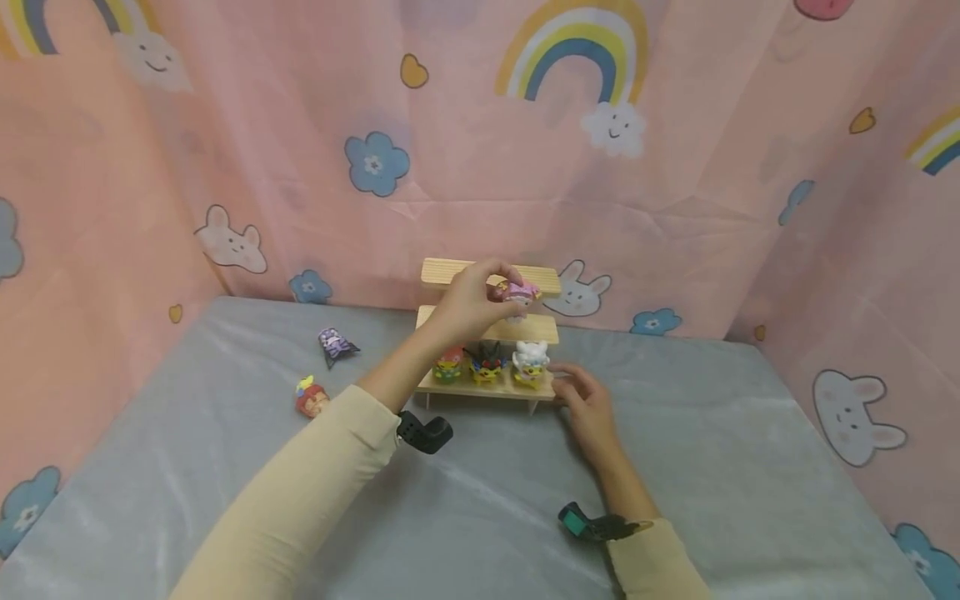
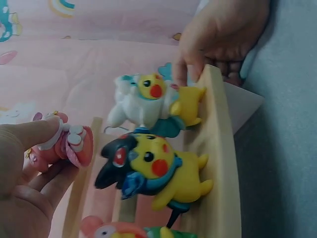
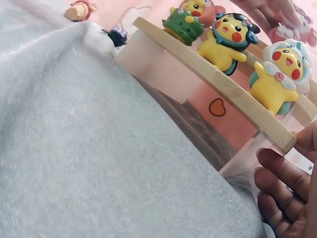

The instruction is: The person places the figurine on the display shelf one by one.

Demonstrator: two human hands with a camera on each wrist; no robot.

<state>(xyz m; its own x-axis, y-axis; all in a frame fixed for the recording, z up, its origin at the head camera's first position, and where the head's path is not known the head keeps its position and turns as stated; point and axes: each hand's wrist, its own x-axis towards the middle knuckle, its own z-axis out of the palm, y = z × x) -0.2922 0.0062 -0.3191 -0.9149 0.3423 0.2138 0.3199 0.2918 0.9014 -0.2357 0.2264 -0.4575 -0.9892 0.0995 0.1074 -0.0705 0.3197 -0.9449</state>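
Note:
My left hand [image 1: 476,304] pinches a pink figurine [image 1: 519,292] between thumb and fingers, above the middle tier of a three-tier wooden display shelf [image 1: 532,330]. In the left wrist view the figurine [image 2: 64,141] lies tilted on its side. My right hand [image 1: 588,412] holds the right end of the lowest tier, thumb at the board's end and fingers curled below. On that tier stand three yellow figurines: one in a white hood [image 3: 280,74], one in a dark hood [image 3: 228,44] and one in a green outfit [image 3: 184,25].
A purple figurine [image 1: 335,346] and a red-haired figurine [image 1: 311,400] lie on the grey cloth [image 1: 480,517], left of the shelf. Close behind the shelf hangs a pink patterned curtain [image 1: 465,167], which also encloses both sides.

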